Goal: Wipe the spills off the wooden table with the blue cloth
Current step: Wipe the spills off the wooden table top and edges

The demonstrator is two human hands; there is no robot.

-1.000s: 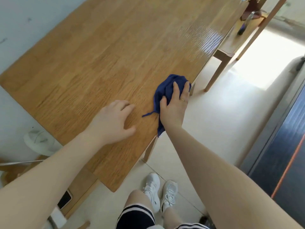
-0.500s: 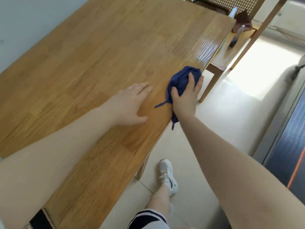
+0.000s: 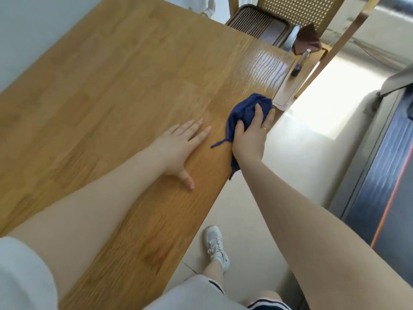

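Note:
The wooden table fills the left and middle of the view. A crumpled blue cloth lies on its right edge, with one corner hanging over the side and a loose thread trailing left. My right hand presses down on the cloth, fingers curled over it. Flat on the tabletop just left of the cloth lies my left hand, fingers spread, holding nothing. No spill is plainly visible; a glossy patch shines toward the far right corner.
A wooden chair with a woven back stands at the far end, with a dark slatted tray. A low side stool holds a small bottle. My shoe stands on the pale floor.
My right hand has slid the cloth along the table's right edge toward the far end. My left hand moved forward with it and its fingers have flattened out.

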